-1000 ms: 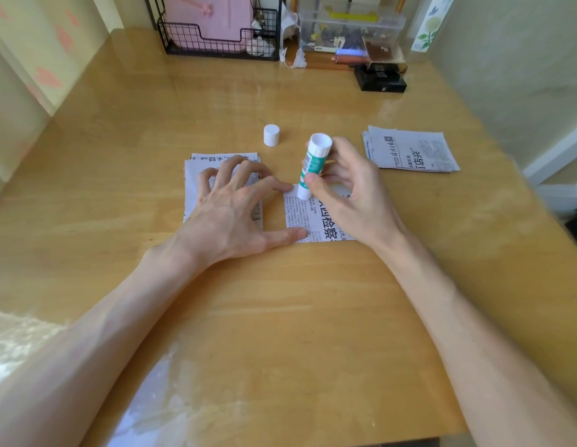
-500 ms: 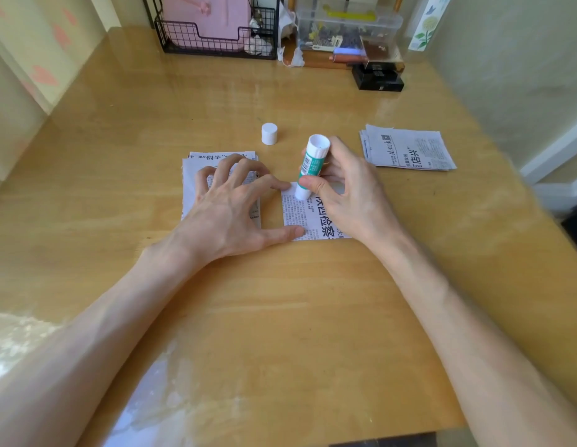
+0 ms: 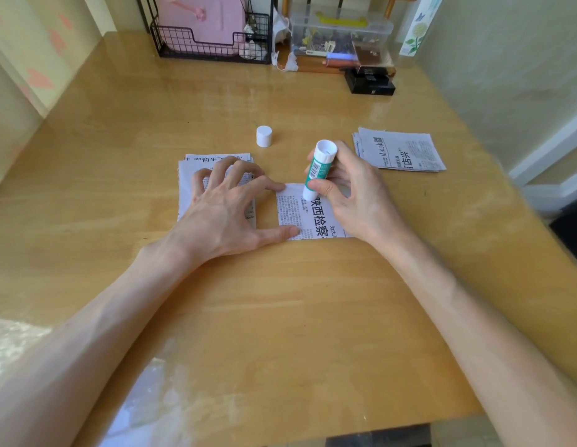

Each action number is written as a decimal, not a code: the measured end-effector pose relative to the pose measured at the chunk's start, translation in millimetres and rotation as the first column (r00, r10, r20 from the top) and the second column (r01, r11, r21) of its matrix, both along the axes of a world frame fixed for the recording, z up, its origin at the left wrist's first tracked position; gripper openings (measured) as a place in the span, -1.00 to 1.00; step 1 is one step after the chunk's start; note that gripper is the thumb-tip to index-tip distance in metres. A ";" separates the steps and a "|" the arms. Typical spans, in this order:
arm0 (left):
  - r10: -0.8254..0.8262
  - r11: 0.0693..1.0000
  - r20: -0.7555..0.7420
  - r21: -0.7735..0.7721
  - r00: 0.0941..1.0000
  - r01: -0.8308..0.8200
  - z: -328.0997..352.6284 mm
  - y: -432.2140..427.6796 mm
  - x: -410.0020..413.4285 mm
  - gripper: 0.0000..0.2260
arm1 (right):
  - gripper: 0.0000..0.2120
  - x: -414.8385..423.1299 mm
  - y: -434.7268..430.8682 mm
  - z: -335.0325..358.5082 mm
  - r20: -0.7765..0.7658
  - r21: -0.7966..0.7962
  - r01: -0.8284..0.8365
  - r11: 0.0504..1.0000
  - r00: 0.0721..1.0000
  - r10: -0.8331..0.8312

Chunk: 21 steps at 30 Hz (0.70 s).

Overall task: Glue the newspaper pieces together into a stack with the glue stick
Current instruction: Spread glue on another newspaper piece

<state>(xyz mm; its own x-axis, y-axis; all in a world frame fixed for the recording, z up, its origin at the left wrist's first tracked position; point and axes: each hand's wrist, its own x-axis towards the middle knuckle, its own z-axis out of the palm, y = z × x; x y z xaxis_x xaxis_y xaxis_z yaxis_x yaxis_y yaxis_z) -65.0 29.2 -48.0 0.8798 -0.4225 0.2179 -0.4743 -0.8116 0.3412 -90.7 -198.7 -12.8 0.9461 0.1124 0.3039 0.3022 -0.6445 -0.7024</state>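
Grips the tilted green-and-white glue stick [image 3: 319, 171] in the curled right hand [image 3: 354, 201], tip down on the newspaper piece [image 3: 300, 217]. Pins its left edge and the stack [image 3: 187, 185] just left with the wide-spread left hand [image 3: 225, 214].

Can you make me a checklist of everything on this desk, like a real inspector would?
Surface: glossy wooden table, with glare near the front edge.
Job's things: glue stick uncapped and tilted, tip down on a single newspaper piece; its white cap stands apart behind; a stack lies on the left, another pile on the right.
Clutter: wire basket holding something pink, clear plastic box and black box, all at the far edge.
Hands: left hand presses the stack, thumb and forefinger on the single piece's edge; right hand grips the glue stick.
Cables: nothing seen.
Surroundings: pale wall on the right.
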 end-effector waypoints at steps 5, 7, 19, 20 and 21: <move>0.001 1.000 -0.001 0.000 1.000 -0.001 0.8 0.5 -0.2 -0.28 | -0.78 -0.6 0.6 -2.5 -0.015 0.055 -0.014 0.998 1.000 0.015; 0.002 1.000 -0.008 0.003 1.000 -0.002 1.2 0.8 0.5 -0.27 | -0.77 1.4 0.4 -1.7 -0.029 0.043 -0.018 0.999 0.999 0.019; -0.001 1.000 -0.023 0.007 1.000 0.001 2.7 1.3 -0.7 -0.27 | -0.66 3.5 1.6 2.1 0.060 -0.036 0.114 0.993 0.992 -0.111; -0.001 1.000 -0.023 0.007 1.000 0.001 2.5 1.2 -1.0 -0.27 | -0.67 3.0 0.4 1.9 0.050 -0.036 0.114 0.993 0.992 -0.112; 0.000 1.000 -0.023 0.007 1.000 0.000 2.5 1.2 -1.2 -0.27 | -0.69 2.3 -1.0 1.8 0.038 -0.032 0.111 0.993 0.993 -0.110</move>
